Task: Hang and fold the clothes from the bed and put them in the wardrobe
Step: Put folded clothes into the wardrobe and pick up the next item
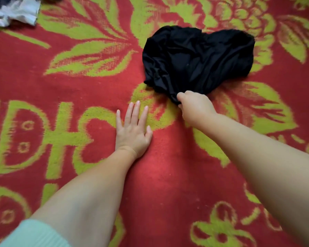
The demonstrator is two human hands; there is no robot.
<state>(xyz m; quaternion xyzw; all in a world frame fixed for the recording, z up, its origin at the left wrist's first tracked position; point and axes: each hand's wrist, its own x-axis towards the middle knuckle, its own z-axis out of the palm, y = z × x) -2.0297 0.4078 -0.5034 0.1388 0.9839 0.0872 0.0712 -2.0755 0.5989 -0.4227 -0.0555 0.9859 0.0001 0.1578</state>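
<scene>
Right hand (194, 108) pinches crumpled black garment (196, 59); left hand (133, 129) flat, open on bed (159, 175); next, spread it for folding.

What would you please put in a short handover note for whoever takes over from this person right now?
Hands: the right hand pinches the near edge of the crumpled black garment; the left hand lies flat and open on the red and green blanket, holding nothing.
Things: the black garment lies bunched on the blanket; a grey and white cloth sits at the far left corner.
Done: nothing folded or hung in view.
Left: spread and fold the black garment, deal with the other cloth, put both away. The wardrobe is out of view.
</scene>
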